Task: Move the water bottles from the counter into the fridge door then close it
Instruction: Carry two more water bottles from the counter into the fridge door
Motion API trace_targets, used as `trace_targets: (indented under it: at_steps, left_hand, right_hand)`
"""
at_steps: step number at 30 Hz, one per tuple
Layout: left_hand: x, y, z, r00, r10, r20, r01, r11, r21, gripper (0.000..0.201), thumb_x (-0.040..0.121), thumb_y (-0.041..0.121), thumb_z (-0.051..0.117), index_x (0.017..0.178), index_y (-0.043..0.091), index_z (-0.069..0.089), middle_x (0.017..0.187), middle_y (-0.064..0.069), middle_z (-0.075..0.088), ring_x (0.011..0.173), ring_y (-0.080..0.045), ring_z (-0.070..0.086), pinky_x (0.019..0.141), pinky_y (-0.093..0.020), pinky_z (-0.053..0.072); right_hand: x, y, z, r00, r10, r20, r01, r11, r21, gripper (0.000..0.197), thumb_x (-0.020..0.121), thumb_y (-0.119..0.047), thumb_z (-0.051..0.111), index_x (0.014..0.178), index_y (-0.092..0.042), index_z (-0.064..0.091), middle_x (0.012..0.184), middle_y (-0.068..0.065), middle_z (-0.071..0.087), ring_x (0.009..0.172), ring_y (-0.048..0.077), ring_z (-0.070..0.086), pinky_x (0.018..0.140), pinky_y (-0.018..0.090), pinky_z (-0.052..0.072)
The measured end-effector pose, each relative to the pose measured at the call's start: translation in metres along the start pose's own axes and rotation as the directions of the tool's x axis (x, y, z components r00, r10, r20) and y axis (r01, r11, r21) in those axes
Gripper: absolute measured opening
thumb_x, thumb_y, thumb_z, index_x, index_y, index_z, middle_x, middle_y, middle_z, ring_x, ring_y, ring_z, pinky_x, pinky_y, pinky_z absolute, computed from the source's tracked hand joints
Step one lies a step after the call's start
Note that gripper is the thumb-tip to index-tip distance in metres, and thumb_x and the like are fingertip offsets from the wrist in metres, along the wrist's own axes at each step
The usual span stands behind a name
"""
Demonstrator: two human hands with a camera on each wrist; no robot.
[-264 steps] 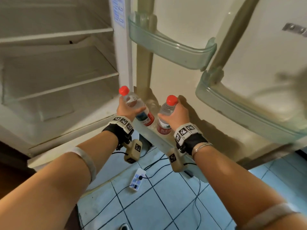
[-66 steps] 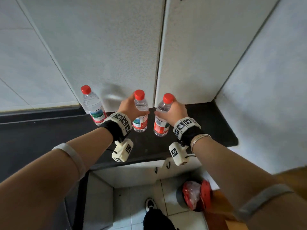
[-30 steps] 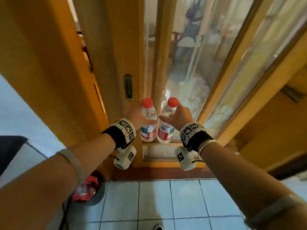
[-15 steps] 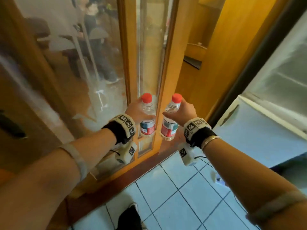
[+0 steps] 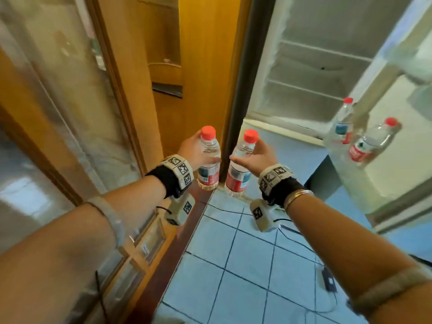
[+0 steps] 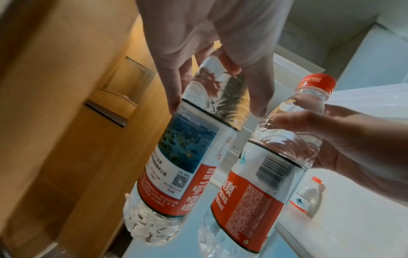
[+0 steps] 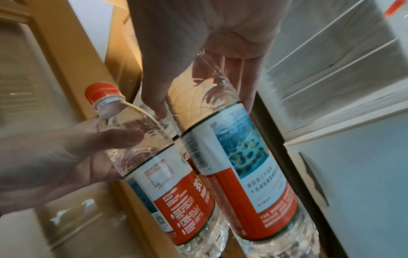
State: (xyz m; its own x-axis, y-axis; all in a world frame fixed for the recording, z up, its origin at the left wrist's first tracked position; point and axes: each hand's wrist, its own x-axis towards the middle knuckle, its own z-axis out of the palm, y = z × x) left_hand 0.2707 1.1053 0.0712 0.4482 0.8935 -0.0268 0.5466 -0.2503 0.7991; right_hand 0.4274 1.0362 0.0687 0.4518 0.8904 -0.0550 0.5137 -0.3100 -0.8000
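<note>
My left hand (image 5: 194, 150) grips a clear water bottle (image 5: 208, 160) with a red cap and a red-and-white label; it shows large in the left wrist view (image 6: 187, 157). My right hand (image 5: 257, 155) grips a second such bottle (image 5: 240, 164), close up in the right wrist view (image 7: 243, 174). Both are held upright, side by side, in the air above the floor. The fridge (image 5: 315, 66) stands open at the right. Two more bottles (image 5: 342, 122) (image 5: 371, 141) stand in the lowest shelf of its open door (image 5: 397, 113).
A wooden door frame with glass panels (image 5: 93, 90) fills the left side. Blue floor tiles (image 5: 233, 265) lie below, crossed by black cables (image 5: 292, 232). The fridge's inner shelves (image 5: 311, 90) hold nothing.
The view has swung right from the counter past the glass door; the open fridge and its door with two bottles have come into view. Both hands still hold their bottles.
</note>
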Motion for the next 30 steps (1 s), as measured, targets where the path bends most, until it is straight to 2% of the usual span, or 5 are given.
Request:
trace_targets:
  at_steps: [4, 8, 12, 19, 30]
  left_hand:
    - [0.042, 0.026, 0.027, 0.994, 0.060, 0.086, -0.055, 0.997, -0.058, 0.060, 0.067, 0.020, 0.080, 0.119, 0.019, 0.050, 0.126, -0.005, 0.060, 0.119, -0.025, 0.056, 0.102, -0.044, 0.043]
    - [0.078, 0.053, 0.062, 0.974, 0.153, 0.164, -0.135, 0.984, -0.114, 0.065, 0.065, 0.022, 0.081, 0.122, 0.020, 0.049, 0.121, -0.006, 0.062, 0.113, -0.026, 0.059, 0.099, -0.046, 0.047]
    - [0.114, 0.082, 0.103, 0.942, 0.220, 0.255, -0.196, 0.974, -0.117, 0.071, 0.064, 0.025, 0.082, 0.125, 0.016, 0.047, 0.122, -0.008, 0.061, 0.114, -0.026, 0.057, 0.100, -0.047, 0.046]
    - [0.181, 0.153, 0.183, 0.886, 0.314, 0.341, -0.287, 0.949, -0.127, 0.074, 0.063, 0.024, 0.083, 0.126, 0.013, 0.046, 0.122, -0.008, 0.061, 0.112, -0.025, 0.058, 0.100, -0.042, 0.046]
    - [0.255, 0.255, 0.287, 0.772, 0.470, 0.427, -0.377, 0.880, -0.288, 0.081, 0.059, 0.022, 0.085, 0.129, 0.014, 0.044, 0.123, -0.008, 0.061, 0.113, -0.025, 0.059, 0.100, -0.044, 0.047]
  right_hand:
    - [0.014, 0.015, -0.036, 0.994, 0.030, -0.109, -0.044, 0.990, -0.131, 0.054, 0.071, -0.035, 0.078, 0.116, -0.019, 0.053, 0.113, 0.007, 0.067, 0.102, 0.026, 0.063, 0.089, 0.032, 0.047]
    - [0.032, 0.039, -0.071, 0.973, 0.098, -0.209, -0.129, 0.982, -0.138, 0.055, 0.070, -0.036, 0.079, 0.114, -0.018, 0.053, 0.109, 0.007, 0.068, 0.099, 0.027, 0.065, 0.090, 0.034, 0.049]
    - [0.048, 0.062, -0.108, 0.938, 0.149, -0.314, -0.219, 0.955, -0.199, 0.065, 0.070, -0.042, 0.077, 0.123, -0.016, 0.049, 0.111, 0.007, 0.066, 0.102, 0.026, 0.063, 0.083, 0.024, 0.044]
    - [0.087, 0.107, -0.194, 0.859, 0.234, -0.456, -0.368, 0.900, -0.232, 0.054, 0.071, -0.050, 0.073, 0.098, -0.004, 0.061, 0.095, 0.012, 0.070, 0.087, 0.029, 0.065, 0.082, 0.036, 0.053]
    - [0.120, 0.155, -0.286, 0.690, 0.305, -0.656, -0.473, 0.877, -0.089, 0.051, 0.064, -0.047, 0.079, 0.098, -0.011, 0.066, 0.099, 0.010, 0.072, 0.092, 0.026, 0.068, 0.085, 0.036, 0.055]
